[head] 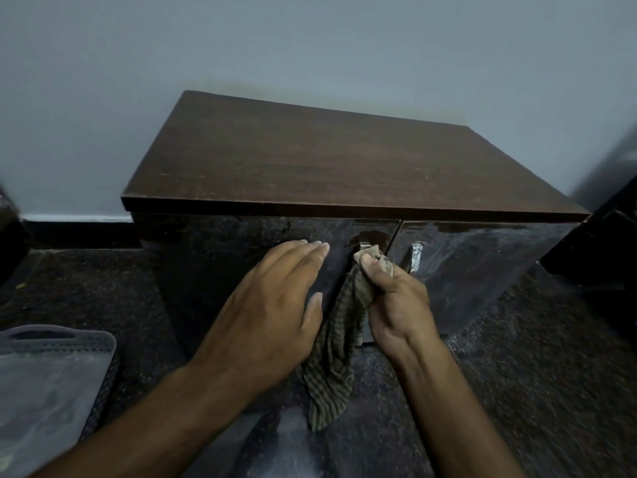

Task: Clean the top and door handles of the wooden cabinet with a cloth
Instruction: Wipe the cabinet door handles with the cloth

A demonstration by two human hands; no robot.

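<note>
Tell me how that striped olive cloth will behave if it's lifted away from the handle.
The striped olive cloth is probably floppy: it hangs limp in folds below the right hand. It likely weighs little, since a finger pinch carries it. It seems unlikely to slip, given its ribbed weave.

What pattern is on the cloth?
Olive-brown cloth with thin dark stripes; head view, hanging below the right hand.

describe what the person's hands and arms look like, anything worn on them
Both forearms are bare as far as the frame shows: no sleeves, gloves, watch or bracelets. The left hand and right hand show no rings on the visible fingers. Fingernails look short and unpainted.
</note>
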